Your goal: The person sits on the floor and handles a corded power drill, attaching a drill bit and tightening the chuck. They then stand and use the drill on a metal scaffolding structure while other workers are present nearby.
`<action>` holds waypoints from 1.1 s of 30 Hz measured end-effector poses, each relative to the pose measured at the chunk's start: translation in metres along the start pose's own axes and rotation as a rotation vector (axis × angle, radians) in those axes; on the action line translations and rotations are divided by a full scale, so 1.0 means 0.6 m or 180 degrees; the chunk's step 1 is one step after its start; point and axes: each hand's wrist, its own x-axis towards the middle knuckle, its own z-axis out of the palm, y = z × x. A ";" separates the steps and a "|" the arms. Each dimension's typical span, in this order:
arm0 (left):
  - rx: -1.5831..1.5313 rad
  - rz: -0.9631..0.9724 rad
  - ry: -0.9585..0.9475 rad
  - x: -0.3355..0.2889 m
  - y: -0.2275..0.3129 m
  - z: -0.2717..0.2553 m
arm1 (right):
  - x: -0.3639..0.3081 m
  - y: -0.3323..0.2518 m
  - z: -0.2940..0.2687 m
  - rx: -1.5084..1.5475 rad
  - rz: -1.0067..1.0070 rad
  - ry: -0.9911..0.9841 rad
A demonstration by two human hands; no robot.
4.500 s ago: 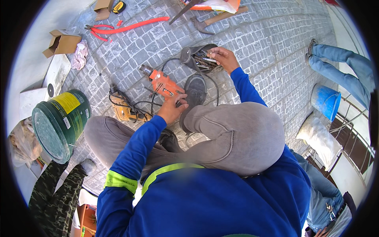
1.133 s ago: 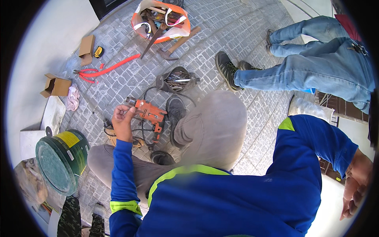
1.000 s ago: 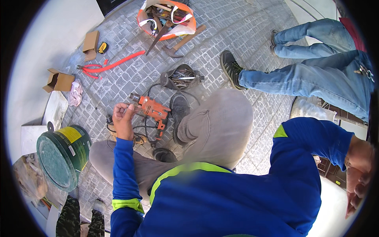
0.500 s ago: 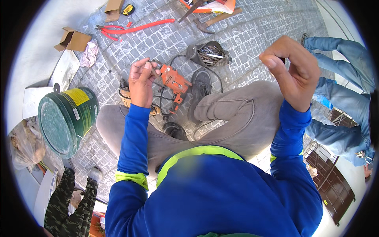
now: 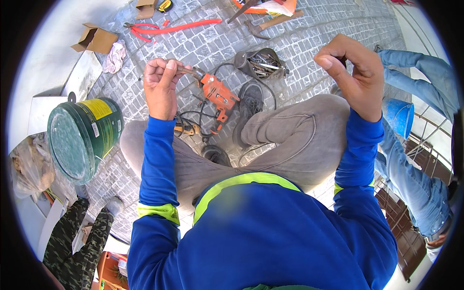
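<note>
My left hand (image 5: 162, 89) is raised over the paving, fingers and thumb pinched. Whether a thin piece by its fingertips is held or belongs to the drill behind, I cannot tell. Beyond those fingertips lies an orange power drill (image 5: 218, 96), its chuck toward them and its grip near my shoe (image 5: 250, 104). Higher on the right, my right hand (image 5: 355, 72) is closed, thumb against the curled forefinger; anything inside is hidden. A second, yellowish power tool (image 5: 187, 128) lies partly hidden behind my left wrist. Between the hands, farther off, a dark pouch (image 5: 244, 63) holds several drill bits (image 5: 264, 65).
Red-handled cutters (image 5: 140, 31), a red strip (image 5: 188, 27) and a hammer (image 5: 273, 24) lie at the far side. A green lidded bucket (image 5: 72, 140) stands left. People in jeans (image 5: 415, 193) and camouflage trousers (image 5: 77, 244) stand nearby; a blue bucket (image 5: 400, 117) is at right.
My left hand has moved left and away from me, off the drill's front. The right hand keeps its pinch. At right, the person in jeans has shifted and more of the blue bucket shows.
</note>
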 end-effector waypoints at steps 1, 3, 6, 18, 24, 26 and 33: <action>-0.0089 -0.0024 0.0050 -0.004 -0.006 -0.002 | -0.005 0.011 -0.011 0.0217 -0.0001 0.0124; -0.0157 -0.0080 0.0166 -0.012 -0.016 -0.007 | -0.015 0.050 -0.039 0.0511 0.0311 0.0266; -0.0061 -0.0150 0.0344 -0.023 -0.027 -0.019 | -0.028 0.185 -0.006 0.0956 0.1144 -0.0625; 0.0263 -0.0569 0.0476 -0.034 -0.064 -0.046 | -0.356 0.411 0.519 0.0384 0.1929 -0.0487; 0.0287 -0.0586 0.0506 -0.028 -0.072 -0.036 | -0.328 0.371 0.525 0.0242 0.1885 0.0084; 0.0353 -0.0611 0.0449 -0.028 -0.073 -0.038 | -0.327 0.368 0.527 0.0263 0.2010 0.0160; 0.0352 -0.0661 0.0524 -0.035 -0.076 -0.055 | -0.308 0.371 0.526 -0.0065 0.2180 0.0083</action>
